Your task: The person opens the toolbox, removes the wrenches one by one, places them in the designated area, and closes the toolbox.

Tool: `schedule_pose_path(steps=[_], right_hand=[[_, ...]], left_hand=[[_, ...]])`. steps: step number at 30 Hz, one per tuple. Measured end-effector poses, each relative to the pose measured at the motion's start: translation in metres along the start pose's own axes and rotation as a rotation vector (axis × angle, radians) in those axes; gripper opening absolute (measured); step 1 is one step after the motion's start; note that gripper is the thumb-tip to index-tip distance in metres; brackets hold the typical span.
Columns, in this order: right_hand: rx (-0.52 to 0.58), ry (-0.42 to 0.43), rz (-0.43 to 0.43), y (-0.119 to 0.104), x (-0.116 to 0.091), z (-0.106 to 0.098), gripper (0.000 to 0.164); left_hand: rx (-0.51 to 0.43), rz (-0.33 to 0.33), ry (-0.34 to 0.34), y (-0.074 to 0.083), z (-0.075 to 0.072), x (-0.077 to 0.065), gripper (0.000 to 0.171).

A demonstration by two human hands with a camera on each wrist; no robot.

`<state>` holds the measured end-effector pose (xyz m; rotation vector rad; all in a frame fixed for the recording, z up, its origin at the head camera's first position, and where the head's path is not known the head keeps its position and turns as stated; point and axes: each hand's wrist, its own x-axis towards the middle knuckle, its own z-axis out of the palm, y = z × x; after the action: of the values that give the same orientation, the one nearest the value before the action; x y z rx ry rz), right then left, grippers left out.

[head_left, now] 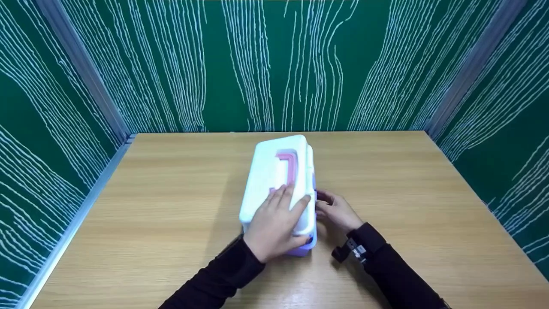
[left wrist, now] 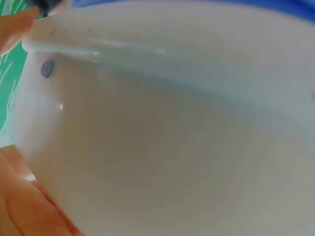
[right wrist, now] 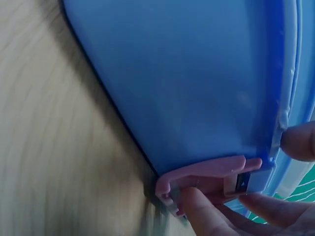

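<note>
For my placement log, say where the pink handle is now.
In the head view, the pink handle lies on the white lid, just right of the picture's middle, its near end partly covered by the left hand.

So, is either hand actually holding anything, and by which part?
The right hand touches the pink latch on the side of the box; whether it grips it can't be told. The left hand rests on the white lid.
</note>
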<state>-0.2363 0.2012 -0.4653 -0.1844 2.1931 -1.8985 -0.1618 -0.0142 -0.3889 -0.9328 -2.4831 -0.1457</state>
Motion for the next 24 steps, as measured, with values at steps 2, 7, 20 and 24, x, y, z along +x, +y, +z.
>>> schedule_pose_path(steps=[2, 7, 20, 24], right_hand=[[-0.014, 0.013, 0.002, -0.001, 0.000, 0.001, 0.056], [0.003, 0.019, 0.010, -0.003, -0.001, 0.002, 0.058], [-0.051, 0.022, 0.003, -0.004, -0.003, 0.003, 0.058], [-0.048, 0.020, 0.007, -0.005, -0.003, 0.002, 0.058]], left_hand=[[-0.017, -0.017, 0.037, -0.003, -0.005, -0.001, 0.080], [-0.048, -0.070, 0.090, -0.009, -0.013, -0.003, 0.081], [-0.151, -0.225, 0.198, -0.026, -0.024, -0.013, 0.089], [-0.259, -0.298, 0.249, -0.034, -0.027, -0.017, 0.087]])
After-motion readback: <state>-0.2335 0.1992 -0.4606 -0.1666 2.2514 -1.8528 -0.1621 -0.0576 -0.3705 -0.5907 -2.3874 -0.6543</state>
